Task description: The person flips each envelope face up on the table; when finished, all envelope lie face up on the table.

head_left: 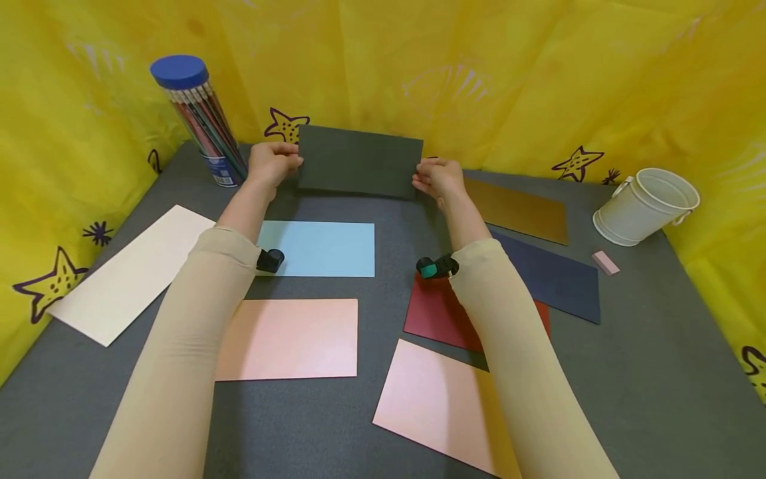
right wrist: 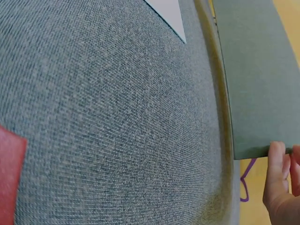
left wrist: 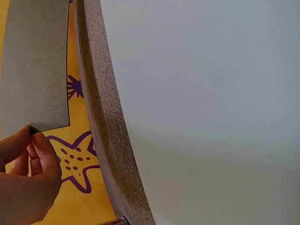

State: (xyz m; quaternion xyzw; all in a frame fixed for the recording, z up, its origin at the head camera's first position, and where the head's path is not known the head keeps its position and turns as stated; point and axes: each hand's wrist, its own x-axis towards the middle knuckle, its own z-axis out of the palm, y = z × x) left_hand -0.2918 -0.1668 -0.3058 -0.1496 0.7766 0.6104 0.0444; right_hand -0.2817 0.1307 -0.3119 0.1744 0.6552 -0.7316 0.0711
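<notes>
Both hands are holding up a dark grey card [head_left: 359, 161] at the far end of the table: the left hand [head_left: 270, 163] is pinching its left edge and the right hand [head_left: 439, 180] is pinching the right edge, fingers curled onto it. The card is standing more or less upright, lifted off the felt, in front of the yellow backdrop [head_left: 509, 73].

Plenty is getting cut off, though. The right forearm is covering part of the dark red sheet [head_left: 437, 313] and a corner of the navy sheet [head_left: 556, 276], and one pink sheet [head_left: 439, 399] is running under the sleeve toward the bottom edge. The left sleeve is hiding a corner of the other pink sheet [head_left: 293, 338] and of the light blue sheet [head_left: 320, 247]. The left wrist view is mostly a pale blur, showing only fingertips on a card corner. The right wrist view is nearly all felt weave, with just a thumb at the card's edge.

The table is covered in grey felt [head_left: 646, 372]. Also lying on it are a cream sheet [head_left: 128, 273] and a brown sheet [head_left: 520, 209]. A pencil tub [head_left: 200, 120], a white bucket [head_left: 646, 205] and a small pink eraser [head_left: 606, 262] are sitting there too. The yellow cloth with purple stars is wrapping around three sides.
</notes>
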